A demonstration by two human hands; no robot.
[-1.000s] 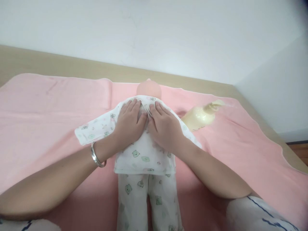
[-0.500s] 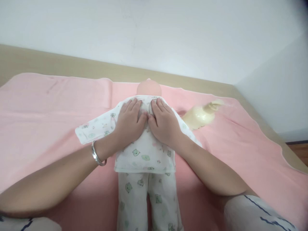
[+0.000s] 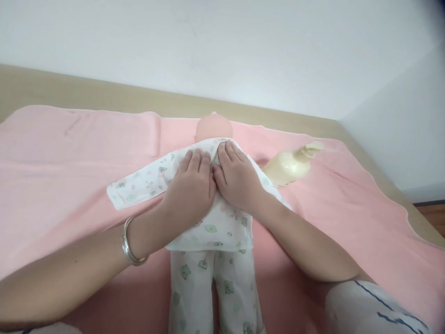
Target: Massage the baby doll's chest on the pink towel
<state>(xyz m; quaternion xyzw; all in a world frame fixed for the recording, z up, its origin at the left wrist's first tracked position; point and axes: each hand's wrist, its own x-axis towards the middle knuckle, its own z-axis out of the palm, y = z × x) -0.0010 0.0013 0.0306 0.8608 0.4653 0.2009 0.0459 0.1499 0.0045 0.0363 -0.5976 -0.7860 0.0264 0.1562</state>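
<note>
A baby doll point(image 3: 212, 126) lies on its back on a pink blanket point(image 3: 69, 157), head towards the wall. It wears a white printed top point(image 3: 215, 222) and matching trousers point(image 3: 212, 287). My left hand point(image 3: 192, 188), with a silver bangle at the wrist, lies on the doll's chest with its fingers together. My right hand point(image 3: 238, 178) lies beside it, thumbs touching, its fingertips curled into a fold of the top near the collar. The top's left sleeve point(image 3: 139, 185) lies flat and empty. The doll's bare arm point(image 3: 290, 164) sticks out to the right.
The blanket covers a light wooden surface point(image 3: 104, 95) that meets a white wall behind and on the right. A strip of brown floor point(image 3: 431, 213) shows at the far right. My knees in pale patterned cloth point(image 3: 368, 308) are at the bottom corners.
My left hand slid down and to the right across the chest, closer to the right hand. The right fingertips bunched the cloth at the collar.
</note>
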